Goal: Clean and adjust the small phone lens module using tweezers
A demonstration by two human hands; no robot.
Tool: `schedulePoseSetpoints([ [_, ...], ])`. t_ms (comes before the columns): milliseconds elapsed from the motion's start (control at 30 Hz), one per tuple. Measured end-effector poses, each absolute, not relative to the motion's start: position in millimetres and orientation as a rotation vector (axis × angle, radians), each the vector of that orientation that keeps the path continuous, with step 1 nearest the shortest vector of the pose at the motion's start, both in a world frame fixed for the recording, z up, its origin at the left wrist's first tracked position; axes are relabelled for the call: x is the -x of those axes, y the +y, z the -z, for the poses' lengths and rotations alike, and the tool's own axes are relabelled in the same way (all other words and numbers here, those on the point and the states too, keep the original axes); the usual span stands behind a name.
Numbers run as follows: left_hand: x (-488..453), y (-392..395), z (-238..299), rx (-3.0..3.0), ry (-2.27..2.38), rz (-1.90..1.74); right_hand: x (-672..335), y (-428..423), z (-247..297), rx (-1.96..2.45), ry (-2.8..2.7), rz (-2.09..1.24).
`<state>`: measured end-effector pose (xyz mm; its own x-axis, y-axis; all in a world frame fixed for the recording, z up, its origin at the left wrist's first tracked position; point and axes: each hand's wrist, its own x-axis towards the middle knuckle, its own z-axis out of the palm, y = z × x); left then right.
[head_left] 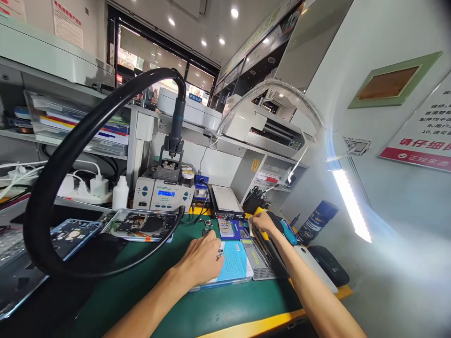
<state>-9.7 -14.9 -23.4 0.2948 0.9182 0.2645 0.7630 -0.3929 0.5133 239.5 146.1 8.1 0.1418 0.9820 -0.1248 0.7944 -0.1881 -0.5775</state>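
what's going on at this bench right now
A person is working with both hands over a green mat. The left hand is at the blue box and seems to pinch a small metallic part. The right hand is farther forward, by the slim tools; what it grips, if anything, is unclear. Behind them stands a station with a lit blue display, and a tray of dark electronic parts lies to the left.

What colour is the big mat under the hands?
The mat is dark green, best seen in the head view.
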Motion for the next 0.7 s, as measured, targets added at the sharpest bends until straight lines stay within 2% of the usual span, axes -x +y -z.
schedulePoseSetpoints([
  [200,12,-9,19,-2.081,1.496,-0.980,-252,130,-30,1.637,-1.446,-0.824],
  [333,12,-9,6,-1.927,1.429,-1.134,-244,101,-49,1.341,-1.388,-1.055],
  [533,13,-18,-11,-1.353,0.912,-1.132,-203,40,-56,1.135,-1.501,-1.512],
  [700,12,-18,-9,-1.200,0.733,-1.131,-179,21,-52,1.040,-1.544,-1.613],
])
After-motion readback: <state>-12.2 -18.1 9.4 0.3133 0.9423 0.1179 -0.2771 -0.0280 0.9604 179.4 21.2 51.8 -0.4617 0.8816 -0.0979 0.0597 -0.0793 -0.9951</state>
